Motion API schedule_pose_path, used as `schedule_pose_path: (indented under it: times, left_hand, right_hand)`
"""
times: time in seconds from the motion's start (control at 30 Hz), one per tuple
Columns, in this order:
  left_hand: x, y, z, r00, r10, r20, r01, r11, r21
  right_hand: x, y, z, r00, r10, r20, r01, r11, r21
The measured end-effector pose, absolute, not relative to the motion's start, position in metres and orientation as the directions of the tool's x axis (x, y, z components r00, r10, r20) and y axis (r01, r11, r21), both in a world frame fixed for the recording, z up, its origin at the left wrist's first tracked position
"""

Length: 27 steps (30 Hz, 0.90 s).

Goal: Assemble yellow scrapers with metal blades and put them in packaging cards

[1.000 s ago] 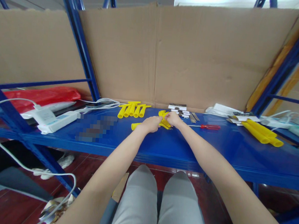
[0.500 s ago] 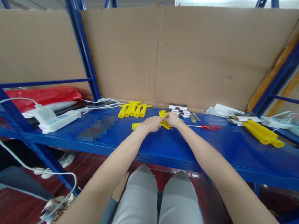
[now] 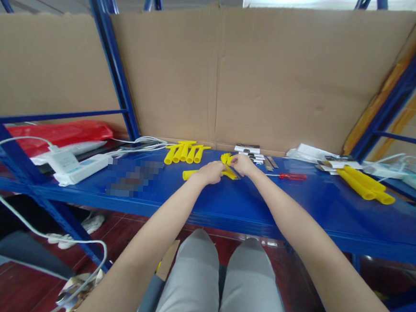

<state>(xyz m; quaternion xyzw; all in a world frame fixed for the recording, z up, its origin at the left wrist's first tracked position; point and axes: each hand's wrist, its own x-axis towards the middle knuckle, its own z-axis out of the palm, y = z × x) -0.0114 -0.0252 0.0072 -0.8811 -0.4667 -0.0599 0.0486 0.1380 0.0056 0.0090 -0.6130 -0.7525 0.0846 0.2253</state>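
Note:
My left hand (image 3: 211,172) is closed round a yellow scraper (image 3: 189,174). The round handle end sticks out on the left, and its wide head, with a thin dark edge, shows past my fingers on the right. My right hand (image 3: 242,164) hovers by that head, fingertips pinched together; what they hold, if anything, is too small to make out. Just behind the hands lie small yellow pieces (image 3: 226,158). To the right is a screwdriver (image 3: 293,176) with a red handle, its shaft pointing at my right wrist.
Several yellow scrapers (image 3: 183,152) lie in a row at the back left. Blade packets (image 3: 248,149) and flat metal strips (image 3: 270,164) are behind my right hand. Yellow tubes (image 3: 366,185) rest at right. A power strip (image 3: 84,169) stands left on the blue shelf (image 3: 247,205).
My right hand has shifted slightly away from the left hand, uncovering more of the scraper's head. My left hand stays in place with the scraper.

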Motion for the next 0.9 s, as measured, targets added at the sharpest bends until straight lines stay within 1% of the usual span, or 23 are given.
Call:
schedule_pose_path:
  times: [0.13, 0.27, 0.4, 0.57, 0.73, 0.9]
  left_hand:
    - [-0.014, -0.021, 0.003, 0.553, 0.812, 0.188, 0.828, -0.56, -0.017]
    - [-0.016, -0.016, 0.0, 0.561, 0.801, 0.209, 0.822, -0.569, -0.027]
    - [-0.017, -0.013, -0.001, 0.569, 0.793, 0.219, 0.817, -0.574, -0.045]
    - [-0.016, -0.016, 0.0, 0.55, 0.81, 0.204, 0.83, -0.556, -0.029]
    - [-0.015, -0.019, 0.001, 0.555, 0.808, 0.196, 0.827, -0.562, -0.021]
    - [-0.015, -0.019, 0.001, 0.552, 0.813, 0.186, 0.83, -0.557, -0.026]
  right_hand:
    - [0.149, 0.007, 0.01, -0.107, 0.968, 0.226, 0.862, 0.204, -0.464]
    - [0.157, 0.01, 0.009, -0.125, 0.97, 0.209, 0.845, 0.214, -0.491]
    - [0.161, 0.008, 0.009, -0.194, 0.97, 0.146, 0.829, 0.242, -0.503]
    - [0.16, 0.002, 0.01, -0.304, 0.951, 0.052, 0.796, 0.284, -0.535]
    - [0.154, -0.003, 0.011, -0.249, 0.968, 0.031, 0.781, 0.219, -0.585]
    - [0.149, -0.01, 0.014, -0.214, 0.976, -0.024, 0.768, 0.154, -0.621]
